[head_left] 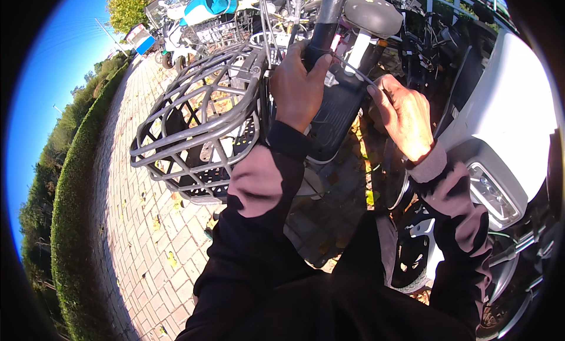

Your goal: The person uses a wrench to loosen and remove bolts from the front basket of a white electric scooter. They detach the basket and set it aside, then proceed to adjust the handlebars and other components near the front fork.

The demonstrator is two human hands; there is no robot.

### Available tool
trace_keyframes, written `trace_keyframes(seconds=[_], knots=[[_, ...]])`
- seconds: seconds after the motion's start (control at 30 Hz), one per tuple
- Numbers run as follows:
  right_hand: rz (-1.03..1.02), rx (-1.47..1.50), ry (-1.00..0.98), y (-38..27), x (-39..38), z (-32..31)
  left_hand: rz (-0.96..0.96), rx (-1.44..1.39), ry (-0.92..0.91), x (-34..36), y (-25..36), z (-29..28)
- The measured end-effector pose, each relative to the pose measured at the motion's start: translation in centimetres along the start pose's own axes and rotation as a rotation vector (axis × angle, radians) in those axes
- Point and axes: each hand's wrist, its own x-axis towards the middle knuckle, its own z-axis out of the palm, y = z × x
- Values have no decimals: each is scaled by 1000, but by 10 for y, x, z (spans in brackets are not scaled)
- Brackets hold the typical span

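My left hand (pixel 298 89) is closed round the base of a black upright tube (pixel 325 29). My right hand (pixel 401 114), just to its right, pinches a thin grey cable (pixel 356 68) that runs from the tube, thumb against forefinger. Below both hands lies a black ribbed footboard (pixel 329 126) of a small bike or scooter. A black tubular metal basket (pixel 200 129) sits left of my left hand. A dark saddle (pixel 372 14) on a pale post rises behind the cable.
A white scooter body (pixel 494 111) crowds the right. Many parked bikes and scooters stand ahead, one with a teal cover (pixel 209 4). Brick paving (pixel 141 235) runs along the left beside a long hedge (pixel 79 205), with trees and a blue-and-white box-like vehicle (pixel 143 42) farther off.
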Motion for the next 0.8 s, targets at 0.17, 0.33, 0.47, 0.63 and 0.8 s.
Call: trace_keyframes(seconds=[0.17, 0.33, 0.47, 0.63, 0.8], knots=[[469, 1051, -382, 1, 14, -12, -28, 43, -23, -2, 3, -2], [113, 746, -289, 3, 20, -12, 54, 148, 32, -4, 5, -4], [-515, -620, 173, -5, 14, -12, 35, 101, 33, -5, 5, -3], [-201, -258, 67, -15, 10, -15, 80, 102, 64, -5, 6, -2], [-27, -6, -1, -15, 17, -13, 32, 102, 33, -8, 10, -4]])
